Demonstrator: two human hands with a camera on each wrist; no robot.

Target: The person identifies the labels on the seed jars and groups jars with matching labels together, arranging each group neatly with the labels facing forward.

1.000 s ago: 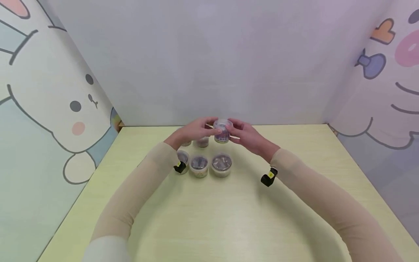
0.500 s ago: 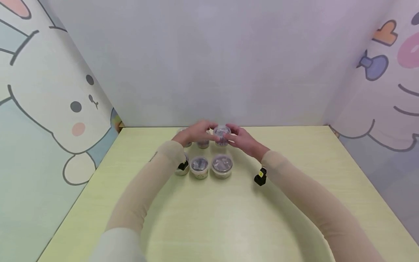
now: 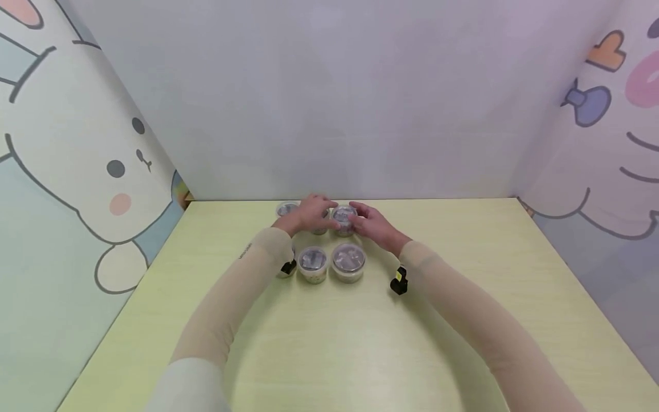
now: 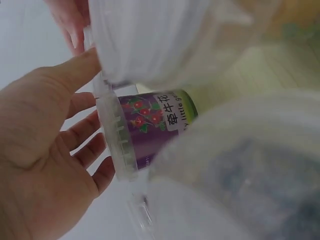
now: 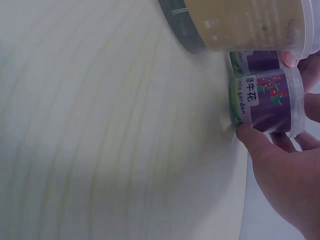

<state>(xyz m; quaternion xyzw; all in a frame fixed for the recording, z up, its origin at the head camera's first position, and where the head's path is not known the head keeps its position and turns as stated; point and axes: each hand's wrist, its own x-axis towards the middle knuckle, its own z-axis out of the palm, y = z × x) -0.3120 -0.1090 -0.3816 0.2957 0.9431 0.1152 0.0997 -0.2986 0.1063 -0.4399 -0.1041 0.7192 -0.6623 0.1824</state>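
Note:
In the head view, my right hand (image 3: pixel 378 226) holds the right-hand cup (image 3: pixel 344 222) of the back row, a small clear-lidded plastic cup standing on the table. The right wrist view shows its purple flower label, with my thumb low on its side and fingers behind. My left hand (image 3: pixel 311 214) reaches over the middle back cup (image 3: pixel 320 230), its spread fingers and thumb close to the left side of the right-hand cup. In the left wrist view, the fingers of the left hand (image 4: pixel 45 130) lie behind the lid of a purple-labelled cup (image 4: pixel 152 125).
Another lidded cup (image 3: pixel 286 209) stands at the back left. Nearer me is a front row: a wide cup (image 3: pixel 349 263), a middle cup (image 3: pixel 313 266) and a left cup (image 3: pixel 285 271) partly behind my sleeve. A pale wall (image 3: pixel 350 114) rises behind the wooden table (image 3: pixel 360 343).
The right-hand cup has come down from above the table and shifted slightly left to stand beside the middle back cup. Both hands lowered with it; the right moved left.

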